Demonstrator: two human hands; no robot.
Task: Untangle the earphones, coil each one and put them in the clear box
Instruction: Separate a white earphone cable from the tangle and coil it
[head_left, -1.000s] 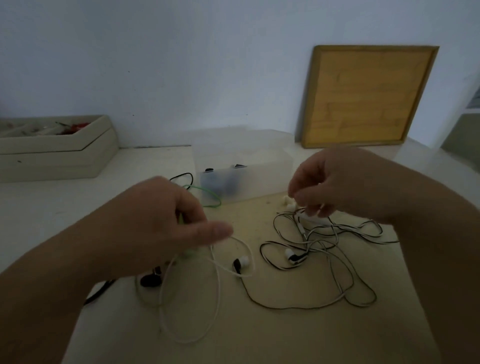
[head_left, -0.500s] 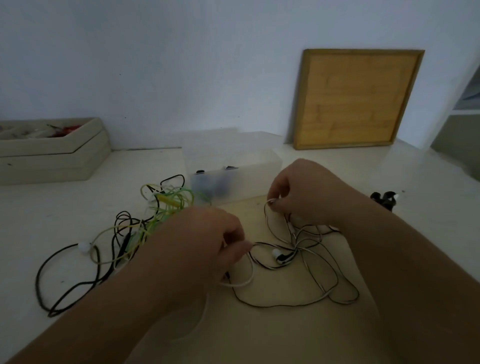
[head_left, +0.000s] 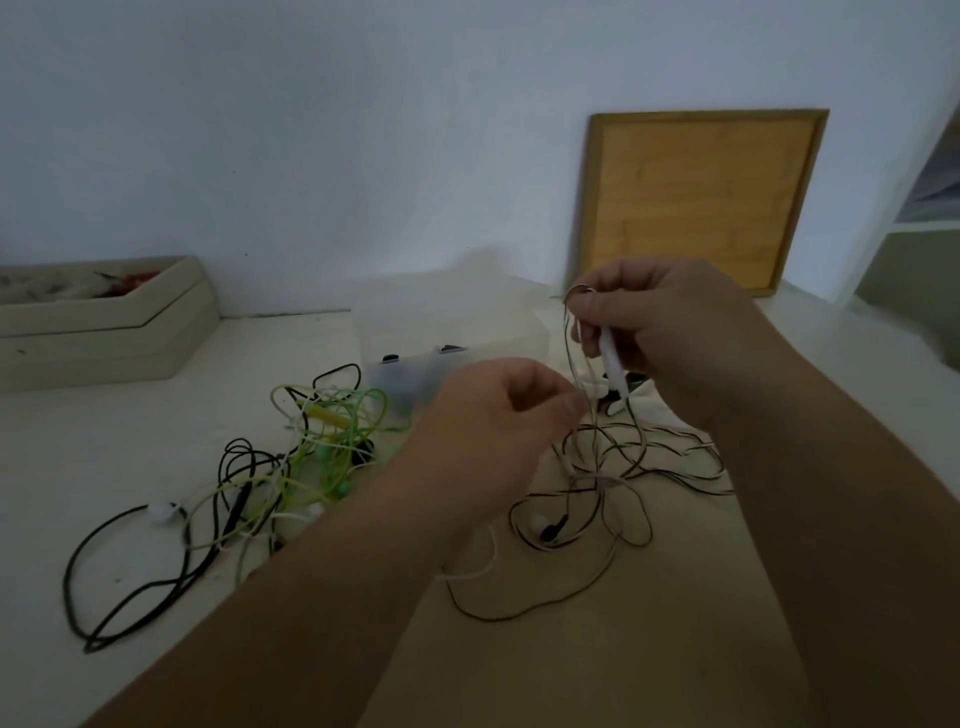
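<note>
**Thin earphones pinched in both hands before the clear box**

No brand, label or lettering can be read anywhere, as the light is dim and the picture soft. The thin earphones (head_left: 613, 488) are held up from the worktop (head_left: 597, 665), in front of the clear box (head_left: 467, 322) and to its right. One strand is pinched between thumb and forefinger of the right hand (head_left: 670, 338), which is raised beside the box's right end. A white stick-like part (head_left: 610, 358) of the cable is seen below those fingers. Lower down, a strand is pinched by the curled fingers of the left hand (head_left: 498, 426). The remaining cable is spread in loose loops on the worktop beneath both hands, with one earbud (head_left: 545, 527) among them.

A second tangle (head_left: 322, 441) of green, yellow and black earphones is seen left of the box, partly covered by the left forearm. Dark shapes are glimpsed through the box's frosted wall but cannot be identified. The box's near right corner is hidden behind the left hand. A wooden-framed board (head_left: 696, 202) is propped against the back wall. A beige tray (head_left: 104, 332) is cut off at the left edge, and its contents are blurred.
</note>
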